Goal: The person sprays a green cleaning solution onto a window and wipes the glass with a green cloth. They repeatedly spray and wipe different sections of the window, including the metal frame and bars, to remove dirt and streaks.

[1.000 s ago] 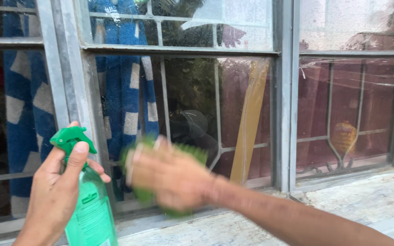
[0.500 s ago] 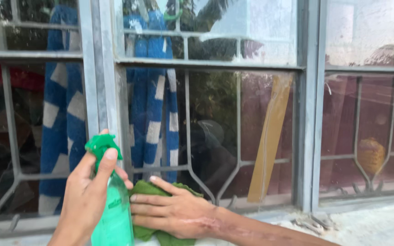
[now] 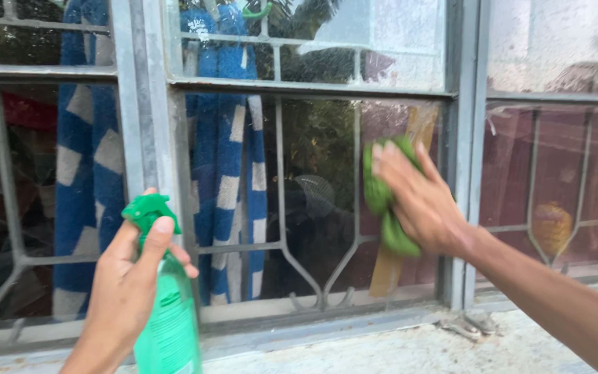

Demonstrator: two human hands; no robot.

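My left hand (image 3: 127, 284) grips a green spray bottle (image 3: 167, 325) upright at the lower left, with a finger on its green trigger head (image 3: 148, 210). My right hand (image 3: 420, 201) presses a green cloth (image 3: 382, 197) flat against the right part of the middle window pane (image 3: 313, 201). The glass there looks streaked and wet. The cloth is partly hidden under my palm and fingers.
Grey metal window frames (image 3: 143, 138) divide the panes, with a metal grille behind the glass. A blue and white checked cloth (image 3: 226, 152) hangs behind the window. A wooden plank (image 3: 399, 235) leans behind the pane. A rough concrete sill (image 3: 396, 346) runs below.
My right hand moved the green cloth from the pane's lower left up and to its right side. The view shifted slightly; the bottle stays held in my left hand.
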